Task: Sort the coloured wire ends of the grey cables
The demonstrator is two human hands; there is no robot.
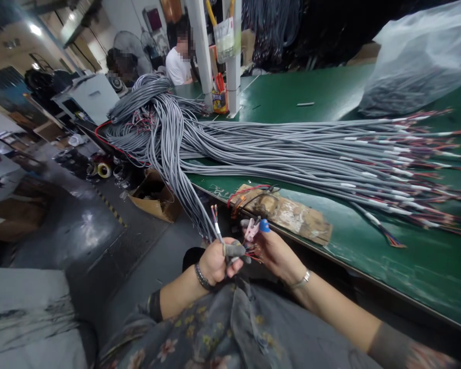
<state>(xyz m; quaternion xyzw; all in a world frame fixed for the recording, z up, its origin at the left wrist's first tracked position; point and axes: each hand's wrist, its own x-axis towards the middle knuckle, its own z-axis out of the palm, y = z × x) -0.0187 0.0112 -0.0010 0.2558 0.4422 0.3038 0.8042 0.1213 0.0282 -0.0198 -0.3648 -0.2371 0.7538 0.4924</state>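
Note:
My left hand [219, 260] is closed, with a grey finger cover on its thumb, and it grips a grey multi-core cable. That cable's white-sleeved end [217, 228] stands up above the hand with short coloured wires fanned out. Close beside it, my right hand [278, 253] is closed in a pinch, its thumb in a blue cover. Between its fingertips sits a small pinkish-white piece [251, 229], perhaps a clip; its exact kind is unclear. Thin red and dark wires [254, 255] show between the two hands. Where they are held is partly hidden by the fingers.
Many grey cables [276, 148] lie across the green table [369, 277], with stripped ends at right. A worn wooden block [295, 218] rests at the near edge. A plastic bag [422, 56], a white post [202, 51] and a person [176, 66] are beyond. A cardboard box [153, 197] stands below.

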